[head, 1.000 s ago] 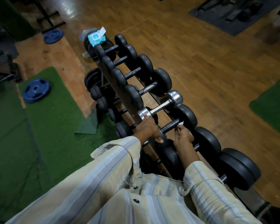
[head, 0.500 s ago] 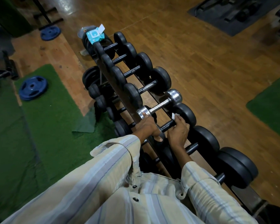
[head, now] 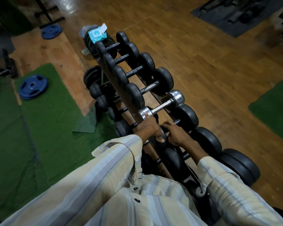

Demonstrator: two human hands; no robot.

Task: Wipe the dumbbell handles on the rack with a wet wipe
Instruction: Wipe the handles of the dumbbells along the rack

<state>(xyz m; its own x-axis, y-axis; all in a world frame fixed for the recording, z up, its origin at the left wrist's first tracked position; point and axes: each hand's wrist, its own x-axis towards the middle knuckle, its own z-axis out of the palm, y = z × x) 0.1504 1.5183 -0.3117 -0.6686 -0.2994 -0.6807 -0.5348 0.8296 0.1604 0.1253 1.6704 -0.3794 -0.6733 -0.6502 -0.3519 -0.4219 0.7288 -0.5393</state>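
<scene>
- left hand (head: 149, 128) clamps black dumbbell's near head
- right hand (head: 176, 133), just right of it, closed round that dumbbell's handle (head: 176, 122); wipe hidden
- chrome dumbbell (head: 161, 107) just beyond both hands

A single head-worn camera looks steeply down along the dumbbell rack (head: 121, 88), close above its near end, wooden floor (head: 203, 70) beyond.

Black dumbbells (head: 160, 79) fill the rack – one chrome dumbbell (head: 162, 106) among them; teal wipe packet (head: 97, 35) far, blue weight plates (head: 33, 86) left, green turf (head: 47, 121), cream-and-blue striped sleeves (head: 114, 167).
</scene>
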